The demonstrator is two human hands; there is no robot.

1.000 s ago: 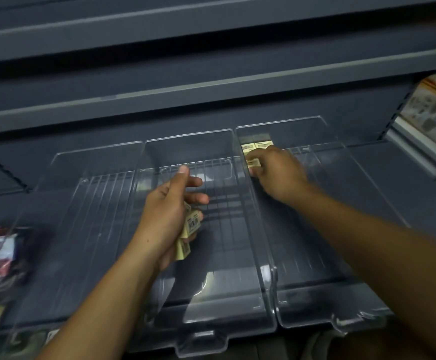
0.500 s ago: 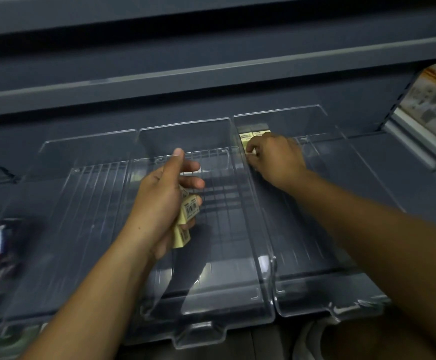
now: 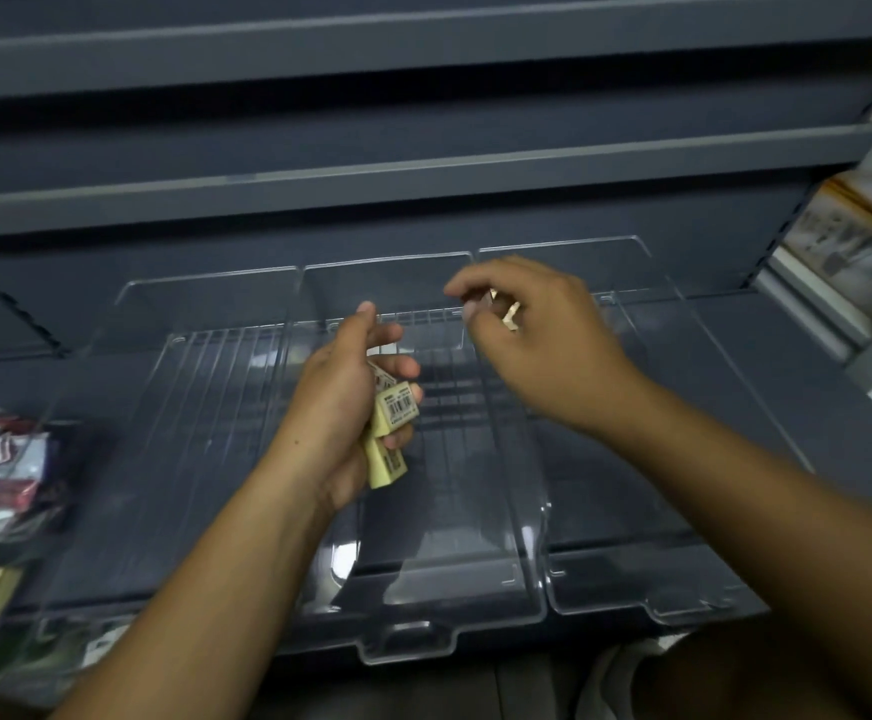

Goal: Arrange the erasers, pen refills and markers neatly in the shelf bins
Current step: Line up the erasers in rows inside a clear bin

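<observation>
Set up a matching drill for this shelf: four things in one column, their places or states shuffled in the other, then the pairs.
Things
1 left hand
2 right hand
3 red and white packets
4 middle bin

Places or states
A at the far left edge of the view
B grips yellow erasers
C clear plastic, beneath the left hand
D hovers near the back wall, fingers curled

Pairs: 1-B, 2-D, 3-A, 4-C

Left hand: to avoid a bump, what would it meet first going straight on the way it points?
Probably the back wall of the middle bin. The right hand hangs just beside that line; depth is unclear, so the left hand might brush it.
</observation>
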